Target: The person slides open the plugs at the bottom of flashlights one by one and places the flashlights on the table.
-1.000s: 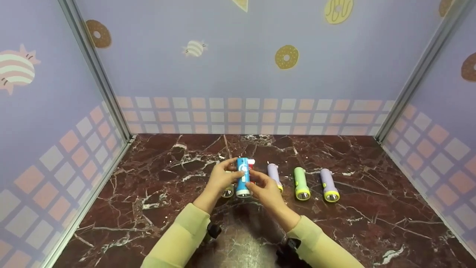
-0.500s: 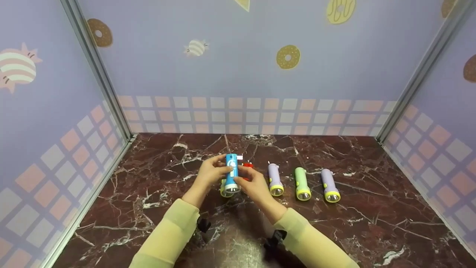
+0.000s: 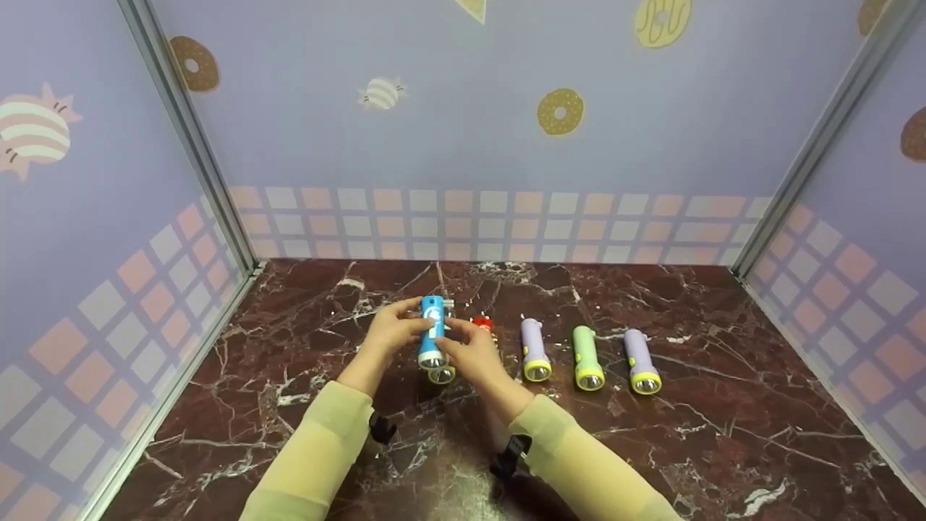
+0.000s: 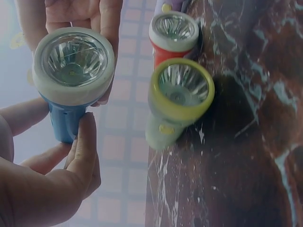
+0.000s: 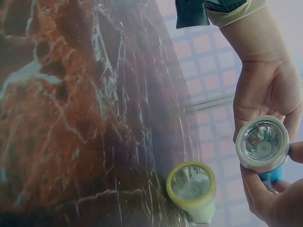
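Observation:
Both hands hold a blue flashlight with a white head (image 3: 431,347), lens toward me, raised above the dark marble table. My left hand (image 3: 391,334) grips its left side with thumb and fingers. From the right, my right hand (image 3: 474,356) pinches it. In the left wrist view the clear lens (image 4: 73,66) faces the camera, with fingers on both sides of the body. Just below the held one stands a pale green flashlight with a yellow rim (image 4: 182,92), mostly hidden in the head view. A red flashlight (image 3: 482,325) is partly covered by my right hand.
To the right, a purple flashlight (image 3: 534,347), a green flashlight (image 3: 587,354) and another purple flashlight (image 3: 641,358) lie in a row on the marble table (image 3: 723,434). Patterned panels (image 3: 463,145) close off the back and both sides.
Both hands have carried the blue flashlight to the left and slightly up. The red flashlight and the nearest purple one, covered before, now show more. The row on the table stays put.

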`<control>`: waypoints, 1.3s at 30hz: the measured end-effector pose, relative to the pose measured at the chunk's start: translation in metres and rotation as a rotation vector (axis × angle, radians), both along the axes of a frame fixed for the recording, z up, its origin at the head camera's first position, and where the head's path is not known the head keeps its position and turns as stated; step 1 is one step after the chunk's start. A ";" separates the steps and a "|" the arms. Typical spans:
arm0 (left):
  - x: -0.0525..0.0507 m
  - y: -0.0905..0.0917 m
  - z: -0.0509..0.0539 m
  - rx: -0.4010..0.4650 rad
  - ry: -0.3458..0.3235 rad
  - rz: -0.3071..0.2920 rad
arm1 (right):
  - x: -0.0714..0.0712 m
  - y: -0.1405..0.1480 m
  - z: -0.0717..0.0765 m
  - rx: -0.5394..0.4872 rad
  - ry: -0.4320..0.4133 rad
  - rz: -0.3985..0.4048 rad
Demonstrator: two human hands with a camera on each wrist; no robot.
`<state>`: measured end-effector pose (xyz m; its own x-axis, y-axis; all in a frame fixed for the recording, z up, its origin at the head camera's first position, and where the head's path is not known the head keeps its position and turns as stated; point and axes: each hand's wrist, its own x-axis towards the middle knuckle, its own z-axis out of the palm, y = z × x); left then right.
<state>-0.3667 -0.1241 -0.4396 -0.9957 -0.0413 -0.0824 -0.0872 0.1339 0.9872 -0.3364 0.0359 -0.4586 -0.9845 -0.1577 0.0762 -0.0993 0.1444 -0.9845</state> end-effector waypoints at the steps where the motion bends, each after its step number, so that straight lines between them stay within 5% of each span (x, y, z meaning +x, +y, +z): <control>1: 0.000 -0.002 0.000 0.002 -0.003 -0.002 | -0.001 -0.002 0.000 -0.006 -0.004 0.001; 23: -0.010 -0.037 -0.008 0.017 -0.064 -0.009 | -0.008 -0.046 -0.005 0.037 -0.017 -0.077; 39: -0.017 -0.059 -0.019 0.041 -0.164 0.001 | -0.001 -0.062 -0.013 0.150 -0.014 0.014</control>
